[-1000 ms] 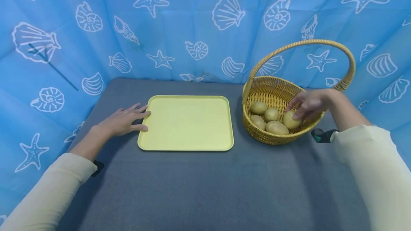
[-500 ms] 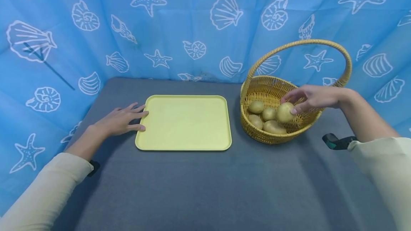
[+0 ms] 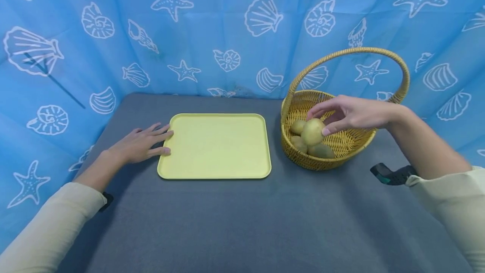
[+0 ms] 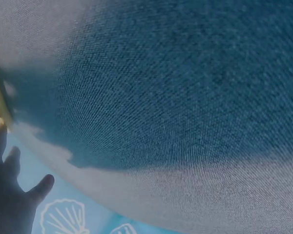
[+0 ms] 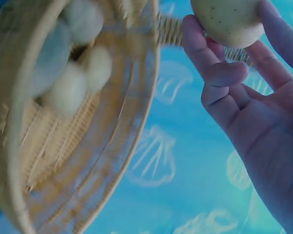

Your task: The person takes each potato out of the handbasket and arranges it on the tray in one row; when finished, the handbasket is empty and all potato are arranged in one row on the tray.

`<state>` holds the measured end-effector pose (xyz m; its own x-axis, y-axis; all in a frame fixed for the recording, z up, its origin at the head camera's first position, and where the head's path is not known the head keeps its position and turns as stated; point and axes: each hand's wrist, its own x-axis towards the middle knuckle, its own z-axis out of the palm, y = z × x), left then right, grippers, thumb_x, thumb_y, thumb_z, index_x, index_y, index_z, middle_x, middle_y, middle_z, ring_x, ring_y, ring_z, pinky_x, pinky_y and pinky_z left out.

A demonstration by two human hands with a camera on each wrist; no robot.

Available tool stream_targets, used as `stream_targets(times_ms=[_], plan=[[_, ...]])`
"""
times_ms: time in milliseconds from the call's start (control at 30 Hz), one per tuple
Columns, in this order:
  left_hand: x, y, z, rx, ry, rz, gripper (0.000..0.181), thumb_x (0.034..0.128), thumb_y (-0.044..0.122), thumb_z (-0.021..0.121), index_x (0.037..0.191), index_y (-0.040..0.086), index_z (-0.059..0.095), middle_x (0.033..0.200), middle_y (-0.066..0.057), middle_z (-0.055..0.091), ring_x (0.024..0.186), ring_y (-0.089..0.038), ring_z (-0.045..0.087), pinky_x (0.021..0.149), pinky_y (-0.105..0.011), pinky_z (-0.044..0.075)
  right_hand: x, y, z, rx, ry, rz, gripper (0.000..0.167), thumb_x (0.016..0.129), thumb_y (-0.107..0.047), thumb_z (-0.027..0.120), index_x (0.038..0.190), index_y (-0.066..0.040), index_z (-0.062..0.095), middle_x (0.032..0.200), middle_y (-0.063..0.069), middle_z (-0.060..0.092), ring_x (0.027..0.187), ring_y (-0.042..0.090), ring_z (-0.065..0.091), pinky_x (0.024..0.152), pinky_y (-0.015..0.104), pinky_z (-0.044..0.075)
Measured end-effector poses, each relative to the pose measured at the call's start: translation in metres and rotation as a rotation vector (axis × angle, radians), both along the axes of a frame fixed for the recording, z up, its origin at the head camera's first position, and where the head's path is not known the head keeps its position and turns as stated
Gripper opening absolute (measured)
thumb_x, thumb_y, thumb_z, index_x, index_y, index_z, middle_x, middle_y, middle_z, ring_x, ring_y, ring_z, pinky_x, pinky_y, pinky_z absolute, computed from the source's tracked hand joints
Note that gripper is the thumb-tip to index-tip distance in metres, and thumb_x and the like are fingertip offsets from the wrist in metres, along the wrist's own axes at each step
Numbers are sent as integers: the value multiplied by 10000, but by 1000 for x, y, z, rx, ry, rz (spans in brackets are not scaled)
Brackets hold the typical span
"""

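Observation:
In the head view my right hand (image 3: 348, 113) pinches a potato (image 3: 313, 132) between thumb and fingertips, over the wicker basket (image 3: 345, 155). The right wrist view shows this speckled potato (image 5: 229, 22) lifted above the rim, apart from the others. Several more potatoes (image 3: 322, 151) lie inside at the basket's left; the held one partly hides them. On the left, my left hand (image 3: 138, 144) rests with spread fingers at the left edge of the pale yellow tray (image 3: 214, 146). The left wrist view catches only part of this hand (image 4: 14, 190) and a sliver of tray rim.
A tall arched handle (image 3: 352, 50) rises over the basket. Tray and basket stand side by side on a grey cloth-covered table (image 3: 235, 222), with a narrow gap between them. A blue curtain (image 3: 212, 24) with shell and starfish prints hangs behind and at the sides.
My right hand has lifted the potato from among the others and carried it up and left inside the basket's outline. The left hand stays at the tray edge; the head view has shifted slightly.

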<state>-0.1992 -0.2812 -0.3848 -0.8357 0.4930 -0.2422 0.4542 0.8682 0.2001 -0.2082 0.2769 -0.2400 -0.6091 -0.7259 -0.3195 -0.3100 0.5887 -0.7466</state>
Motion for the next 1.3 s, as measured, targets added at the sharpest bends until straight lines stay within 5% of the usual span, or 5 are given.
stream_targets(times_ms=[333, 700, 1100, 1300], plan=[[-3, -5, -5, -6, 9, 2, 819, 971, 657, 448, 1591, 152, 272, 1649, -131, 185, 1502, -427, 88, 1089, -740, 124, 10, -76, -10, -67, 61, 155, 463, 937, -170, 719, 1365, -74, 572, 1286, 59, 610, 1134, 228, 630, 959, 385, 516], [-3, -4, -7, -46, 44, -27, 753, 1002, 622, 416, 1585, 162, 295, 1644, -126, 207, 1502, -415, 114, 1081, -740, 158, 14, -148, -57, -118, 76, 208, 410, 912, -75, 729, 1292, -7, 590, 1267, 100, 602, 1138, 241, 605, 970, 361, 511], [-5, -5, -6, -57, 57, -32, 734, 1007, 605, 426, 1579, 160, 313, 1640, -132, 218, 1498, -419, 130, 1080, -735, 174, 17, -214, -102, -102, 2, 156, 381, 940, -108, 707, 1304, -69, 601, 1205, 115, 614, 1035, 225, 682, 857, 288, 536], [-6, -5, -9, -56, 67, -33, 741, 1002, 628, 405, 1577, 168, 321, 1640, -126, 221, 1496, -420, 137, 1078, -736, 181, 12, -240, -117, -142, 35, 141, 387, 928, -93, 719, 1295, -35, 612, 1213, 98, 629, 1045, 194, 651, 881, 254, 528]])
